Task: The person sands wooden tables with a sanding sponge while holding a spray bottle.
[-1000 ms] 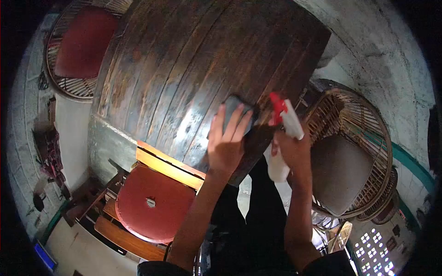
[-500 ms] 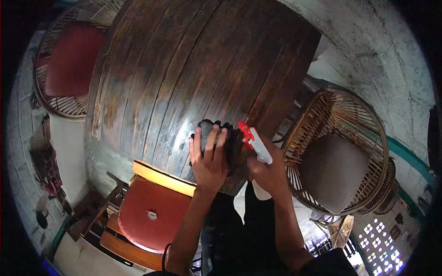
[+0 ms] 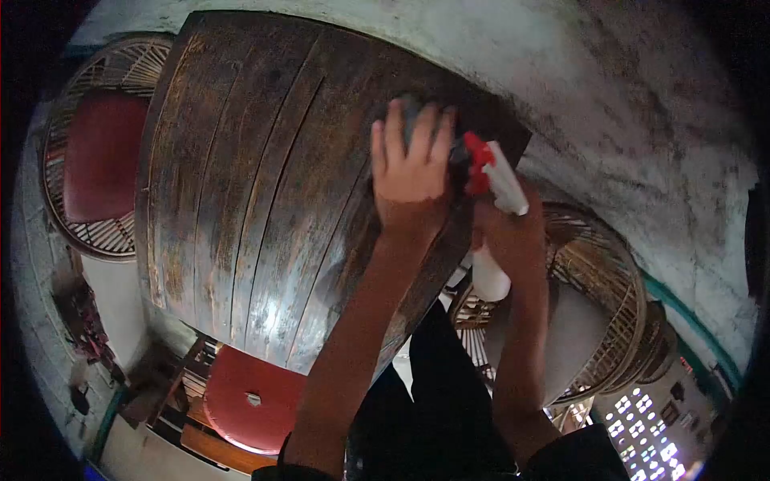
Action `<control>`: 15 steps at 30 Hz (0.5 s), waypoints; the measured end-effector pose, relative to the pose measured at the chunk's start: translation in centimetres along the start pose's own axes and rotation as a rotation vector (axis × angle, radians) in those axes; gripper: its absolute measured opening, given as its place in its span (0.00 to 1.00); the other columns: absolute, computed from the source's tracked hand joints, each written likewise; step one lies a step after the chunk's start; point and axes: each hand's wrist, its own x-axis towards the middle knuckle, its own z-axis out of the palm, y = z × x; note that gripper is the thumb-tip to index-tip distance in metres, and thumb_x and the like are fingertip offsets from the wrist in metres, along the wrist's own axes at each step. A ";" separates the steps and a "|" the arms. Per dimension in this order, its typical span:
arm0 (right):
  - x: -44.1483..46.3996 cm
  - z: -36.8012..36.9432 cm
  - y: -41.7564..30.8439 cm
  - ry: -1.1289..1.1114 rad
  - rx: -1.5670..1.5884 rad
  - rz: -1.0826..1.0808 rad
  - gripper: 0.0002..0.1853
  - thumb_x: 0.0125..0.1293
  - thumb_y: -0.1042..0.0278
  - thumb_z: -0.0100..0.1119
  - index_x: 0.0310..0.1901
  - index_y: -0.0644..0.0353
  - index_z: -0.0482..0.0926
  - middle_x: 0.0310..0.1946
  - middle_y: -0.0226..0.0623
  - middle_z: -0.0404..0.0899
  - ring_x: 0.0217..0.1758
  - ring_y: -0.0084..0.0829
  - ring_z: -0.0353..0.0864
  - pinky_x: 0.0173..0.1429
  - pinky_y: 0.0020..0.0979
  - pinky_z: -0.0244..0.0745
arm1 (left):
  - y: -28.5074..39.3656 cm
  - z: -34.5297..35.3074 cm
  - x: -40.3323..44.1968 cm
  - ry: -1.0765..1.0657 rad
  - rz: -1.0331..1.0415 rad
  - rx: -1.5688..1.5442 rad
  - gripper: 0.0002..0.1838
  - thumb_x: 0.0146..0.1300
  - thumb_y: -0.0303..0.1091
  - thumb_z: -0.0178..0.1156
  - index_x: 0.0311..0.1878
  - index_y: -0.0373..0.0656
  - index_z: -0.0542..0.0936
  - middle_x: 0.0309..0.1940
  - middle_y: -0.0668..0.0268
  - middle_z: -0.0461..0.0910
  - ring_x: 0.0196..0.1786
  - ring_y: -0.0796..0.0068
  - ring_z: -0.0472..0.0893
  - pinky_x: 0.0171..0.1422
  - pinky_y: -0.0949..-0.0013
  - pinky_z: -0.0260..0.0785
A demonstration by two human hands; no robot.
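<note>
My left hand (image 3: pixel 413 164) presses a dark grey cloth (image 3: pixel 411 106) onto the far right part of the dark wooden table (image 3: pixel 233 160). Its fingers point away from me over the cloth, which shows between and beyond them, somewhat blurred. My right hand (image 3: pixel 513 228) is wrapped around the neck of a spray bottle (image 3: pixel 491 276) just past the table's right edge. The bottle has a white body and a red and white trigger head (image 3: pixel 505 180); its nozzle points to the upper left, close to my left hand. My fingers hide its middle.
Rattan chairs flank the table: one with a red cushion (image 3: pixel 104 156) at left, another with a grey seat (image 3: pixel 577 329) at right. A red-seated chair (image 3: pixel 253 397) stands at the near edge. A stained wall (image 3: pixel 593 104) rises behind the table.
My left hand has slid the cloth away from me and to the right across the table. My right hand has carried the spray bottle the same way. The view has shifted.
</note>
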 end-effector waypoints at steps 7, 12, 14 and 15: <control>1.9 -0.4 -1.2 -0.054 -0.247 -0.188 0.22 0.63 0.78 0.58 0.60 0.64 0.81 0.40 0.34 0.85 0.25 0.23 0.80 0.27 0.30 0.73 | 0.3 1.1 2.0 -0.078 0.002 0.113 0.31 0.70 0.42 0.62 0.77 0.55 0.74 0.79 0.65 0.67 0.86 0.49 0.57 0.90 0.40 0.45; -2.9 5.6 -0.7 -0.246 -0.184 -0.150 0.26 0.61 0.83 0.55 0.63 0.63 0.80 0.43 0.35 0.85 0.26 0.20 0.80 0.26 0.27 0.74 | -3.4 -3.6 -7.6 -0.001 -0.208 0.006 0.30 0.69 0.37 0.60 0.76 0.56 0.75 0.79 0.66 0.67 0.83 0.48 0.62 0.89 0.41 0.50; -5.7 8.3 -0.5 -0.342 -0.230 -0.119 0.26 0.61 0.85 0.55 0.63 0.63 0.80 0.44 0.35 0.85 0.26 0.19 0.79 0.26 0.26 0.73 | -4.6 -5.9 -12.8 0.077 -0.342 -0.051 0.31 0.65 0.33 0.62 0.74 0.55 0.77 0.78 0.65 0.69 0.82 0.46 0.64 0.87 0.40 0.54; -7.3 9.7 -0.3 -0.407 -0.251 -0.085 0.27 0.61 0.86 0.54 0.64 0.63 0.79 0.44 0.34 0.85 0.26 0.19 0.78 0.26 0.26 0.73 | -5.2 -7.3 -15.5 0.100 -0.435 -0.028 0.33 0.63 0.30 0.63 0.74 0.56 0.76 0.78 0.65 0.69 0.82 0.45 0.63 0.87 0.40 0.54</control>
